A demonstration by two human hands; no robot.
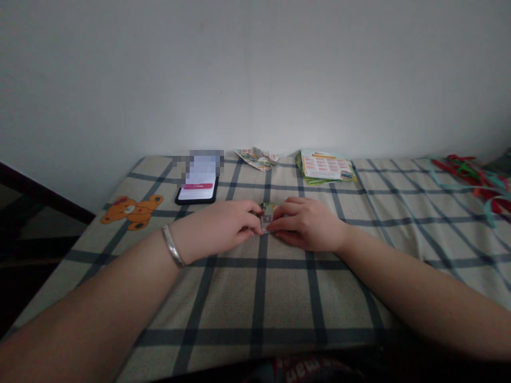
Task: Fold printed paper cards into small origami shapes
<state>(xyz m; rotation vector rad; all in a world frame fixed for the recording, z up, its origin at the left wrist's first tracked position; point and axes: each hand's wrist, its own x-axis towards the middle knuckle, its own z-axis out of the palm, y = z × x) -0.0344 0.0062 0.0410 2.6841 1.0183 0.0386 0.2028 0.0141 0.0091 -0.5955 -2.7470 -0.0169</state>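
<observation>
Both of my hands rest on a checked cloth (255, 298) in the middle of the view. My left hand (223, 226), with a silver bracelet (173, 246) on its wrist, pinches a small folded printed paper (267, 215) from the left. My right hand (305, 223) pinches the same paper from the right, fingers curled and pressed together. Most of the paper is hidden between the fingertips.
A phone (198, 186) with a lit screen lies at the back left. A crumpled printed paper (257, 158) and a stack of printed leaflets (325, 166) lie near the wall. Red and green ribbons (477, 178) are at the far right. A bear print (131, 210) marks the cloth's left side.
</observation>
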